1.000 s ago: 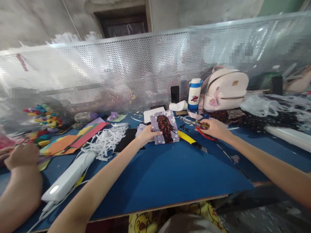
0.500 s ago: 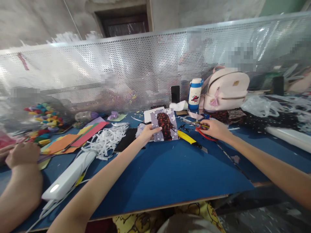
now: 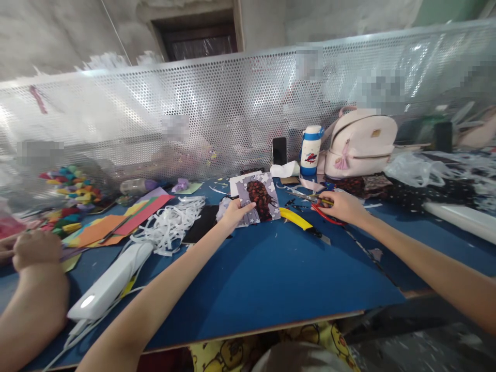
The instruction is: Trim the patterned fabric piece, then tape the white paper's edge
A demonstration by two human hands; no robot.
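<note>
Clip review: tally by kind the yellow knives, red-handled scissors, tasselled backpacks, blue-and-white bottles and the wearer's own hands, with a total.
Knife: 1
Scissors: 1
Backpack: 1
Bottle: 1
Wearer's hands: 2 (left hand, right hand)
Total: 6

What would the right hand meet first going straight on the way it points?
Past the scissors it holds, the right hand would probably meet the patterned piece in the left hand first; depth is unclear, so it might pass behind it.
</note>
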